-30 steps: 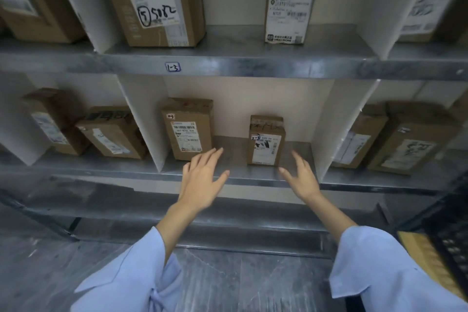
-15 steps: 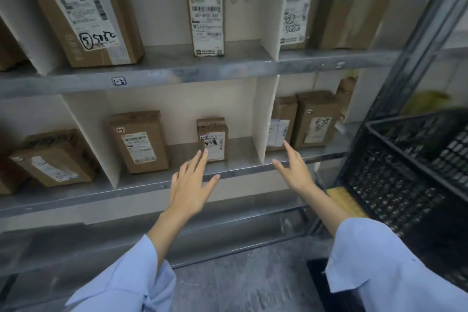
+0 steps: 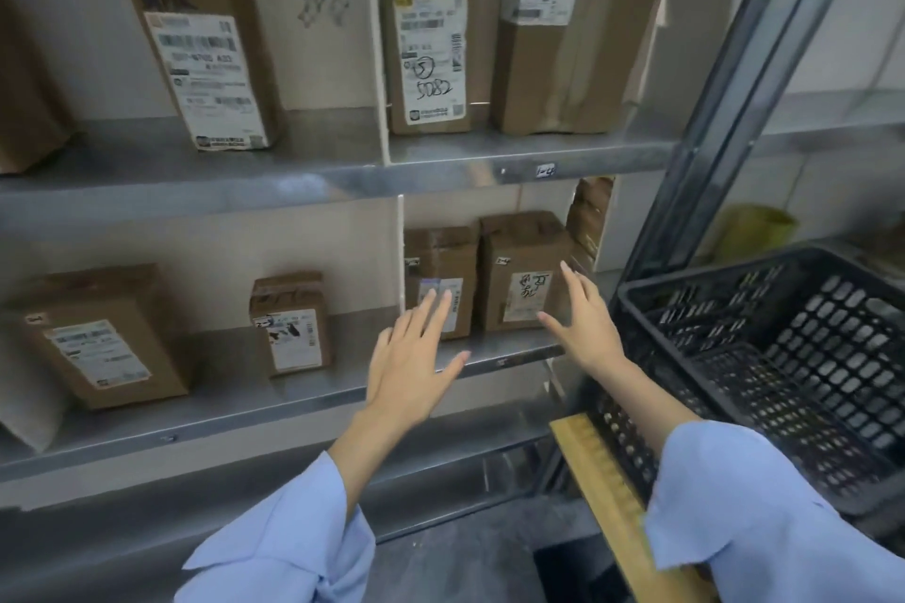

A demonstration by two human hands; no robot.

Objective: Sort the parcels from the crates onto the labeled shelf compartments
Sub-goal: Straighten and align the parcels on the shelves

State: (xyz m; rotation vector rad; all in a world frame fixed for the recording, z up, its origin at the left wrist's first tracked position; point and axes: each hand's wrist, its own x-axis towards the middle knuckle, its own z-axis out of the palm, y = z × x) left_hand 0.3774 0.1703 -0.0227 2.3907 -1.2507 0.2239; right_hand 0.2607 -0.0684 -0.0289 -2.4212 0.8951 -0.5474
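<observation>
Since half a second earlier, the view had swung right: the crate (image 3: 808, 348) filled more of the right side, and both hands stood before the lower right compartment of the shelf (image 3: 245, 387) rather than the middle one.

Two parcels stood upright side by side in that compartment, the left box (image 3: 443, 269) and the right box (image 3: 524, 260). A small box (image 3: 291, 323) stood in the middle compartment. No parcel showed in the visible part of the crate.

The step in hand appeared to be the interval after a placement, with neither hand carrying anything. The next move would call for a reach right into the crate, a grasp on a fresh parcel, and a reading of its label against the shelf tags.

The left hand (image 3: 416, 367) was released, fingers straight and spread, thumb out, its fingertips overlapping the left box's label. The right hand (image 3: 583, 323) was likewise released, fingers extended before the right box. Whether either hand touched its box could not be told.
</observation>
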